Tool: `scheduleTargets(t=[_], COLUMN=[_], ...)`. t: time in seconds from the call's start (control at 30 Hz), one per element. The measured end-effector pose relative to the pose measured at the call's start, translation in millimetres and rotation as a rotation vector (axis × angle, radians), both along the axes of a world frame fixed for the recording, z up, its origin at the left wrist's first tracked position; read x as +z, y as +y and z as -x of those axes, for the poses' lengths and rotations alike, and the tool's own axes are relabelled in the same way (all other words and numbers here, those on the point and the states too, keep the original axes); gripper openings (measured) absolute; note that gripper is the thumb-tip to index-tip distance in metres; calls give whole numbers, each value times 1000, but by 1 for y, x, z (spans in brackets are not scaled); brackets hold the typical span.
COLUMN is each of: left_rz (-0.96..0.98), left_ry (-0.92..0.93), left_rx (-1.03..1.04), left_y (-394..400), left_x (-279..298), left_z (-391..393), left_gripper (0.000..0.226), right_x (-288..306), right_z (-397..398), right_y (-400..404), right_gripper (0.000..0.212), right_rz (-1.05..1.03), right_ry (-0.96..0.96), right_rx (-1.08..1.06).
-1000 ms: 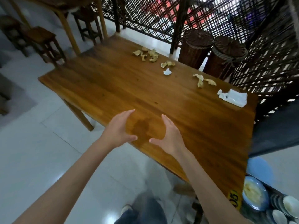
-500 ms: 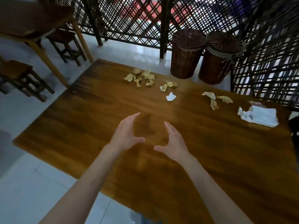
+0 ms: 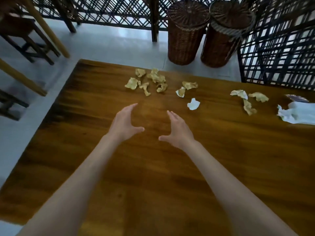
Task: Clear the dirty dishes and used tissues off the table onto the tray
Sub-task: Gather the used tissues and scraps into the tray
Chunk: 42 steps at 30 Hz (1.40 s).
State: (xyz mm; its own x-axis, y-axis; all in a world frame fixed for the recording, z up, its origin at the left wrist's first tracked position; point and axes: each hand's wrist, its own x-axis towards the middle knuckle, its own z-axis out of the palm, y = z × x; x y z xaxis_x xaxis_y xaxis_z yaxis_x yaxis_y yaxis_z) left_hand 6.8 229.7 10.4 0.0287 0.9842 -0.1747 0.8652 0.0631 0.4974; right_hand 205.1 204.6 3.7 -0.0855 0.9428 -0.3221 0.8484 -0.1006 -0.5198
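Left hand (image 3: pixel 125 124), right hand (image 3: pixel 179 132); palms facing, empty.

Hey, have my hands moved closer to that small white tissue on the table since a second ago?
Yes. Both hands, left and right, have advanced across the table toward the small white tissue; the gap has shrunk.

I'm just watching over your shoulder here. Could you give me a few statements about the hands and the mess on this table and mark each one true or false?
1. Both hands are empty, the left hand and the right hand alike. True.
2. The crumpled tissues lie nearer the person than the hands do. False: they lie beyond the fingertips, toward the far edge.
3. Two wicker baskets stand on the table. False: they stand on the floor past it.
4. A white tissue packet lies at the table's right side. True.
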Motion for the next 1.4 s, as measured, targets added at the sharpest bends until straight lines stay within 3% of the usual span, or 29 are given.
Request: scheduleTargets(t=[0.23,0.47,0.73,0.87,0.97,1.07,1.13,1.23,1.4], left_rz=[18,94,190,235,212,153,109,42,-51], left_ry=[52,122,367,410,346,271,215,158,114], left_rx=[-100,-180,-319,-372,-371,-338,-279,-196,-134], left_y=[96,189,254,267,269,267,263,252,229], left_x=[-32,-48,-52,-57,-63,-67,-70,-75,-82], left_z=[47,37,22,15,13,17,22,28,39], left_gripper=[99,108,120,119,98,75,60,50,40], right_x=[-24,-47,-55,-56,-58,-61,-66,-73,-85], right_z=[53,59,71,84,91,93,93,92,91], right_y=[72,150,218,237,243,241,235,218,182], right_gripper=[109,115,129,128,104,62,45,31,25], right_rz=[19,24,32,141,192,102,13,-138,-256], right_ry=[-47,-63,-105,-141,-220,-263,-270,-290,-301], right_rx=[-134,-252,-294,-311,-318,-314,-313,-277,-235])
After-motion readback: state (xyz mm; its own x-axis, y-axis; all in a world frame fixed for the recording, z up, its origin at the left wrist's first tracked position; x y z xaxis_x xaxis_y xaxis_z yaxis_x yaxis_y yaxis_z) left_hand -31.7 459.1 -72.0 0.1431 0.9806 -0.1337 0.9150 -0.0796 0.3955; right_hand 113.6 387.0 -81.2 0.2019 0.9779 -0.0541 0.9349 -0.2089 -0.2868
